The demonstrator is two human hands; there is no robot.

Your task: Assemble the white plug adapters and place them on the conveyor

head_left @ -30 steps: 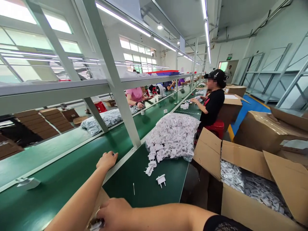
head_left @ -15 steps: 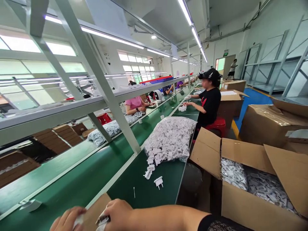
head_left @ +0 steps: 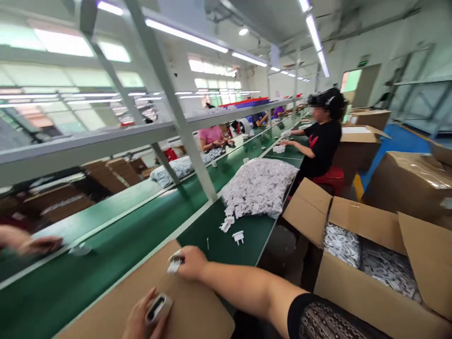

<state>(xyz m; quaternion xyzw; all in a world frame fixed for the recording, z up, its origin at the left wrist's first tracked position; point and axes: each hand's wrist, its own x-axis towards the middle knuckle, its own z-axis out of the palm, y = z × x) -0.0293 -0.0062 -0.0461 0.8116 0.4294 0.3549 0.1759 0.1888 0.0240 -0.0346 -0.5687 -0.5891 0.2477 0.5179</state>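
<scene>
My left hand (head_left: 139, 318) grips a white hollow plastic housing (head_left: 163, 305), its dark opening facing up. Farther forward, my right hand (head_left: 193, 263) is closed around a small white plastic piece (head_left: 173, 266); my fingers partly hide it, and its exact kind is unclear. Both hands are over a brown cardboard sheet (head_left: 197, 306) on the bench, apart from each other. Beyond the right hand a loose white two-pin plug part (head_left: 238, 237) lies on the green surface, near a thin white stick (head_left: 207, 243).
A clear bag heaped with white plug parts (head_left: 259, 186) spills onto the bench. At right stands an open carton (head_left: 367, 282) holding bagged parts. A green conveyor (head_left: 116, 249) runs along the left, with another person's blurred hand (head_left: 44, 245) across it. A co-worker (head_left: 323, 136) sits ahead.
The view has shifted, bringing more cardboard into sight. My hands have moved apart, the right one farther forward. Another person's hand has appeared at the left.
</scene>
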